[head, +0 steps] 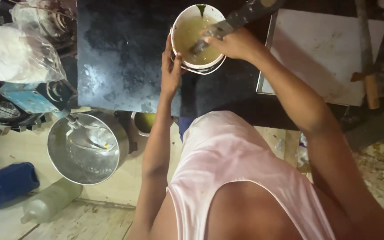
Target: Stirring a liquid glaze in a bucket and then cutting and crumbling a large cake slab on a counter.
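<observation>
A white bowl (197, 38) sits on a dark stone counter (121, 53) above a worn, pale floor (90, 218). The left hand (170, 69) cups its rim; the right hand (232, 43) is clamped on a knife (227, 24).

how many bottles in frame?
2, both on the floor at lower left: a blue bottle lying on its side, and a clear plastic bottle lying beside it, right of it. More may be hidden behind the clutter at upper left.

A white round bowl (198, 38) of yellowish-green liquid is set upright on the dark bench (121, 53). A dark-handled knife (227, 24) is held slanting into it, blade dipped in the liquid.
</observation>
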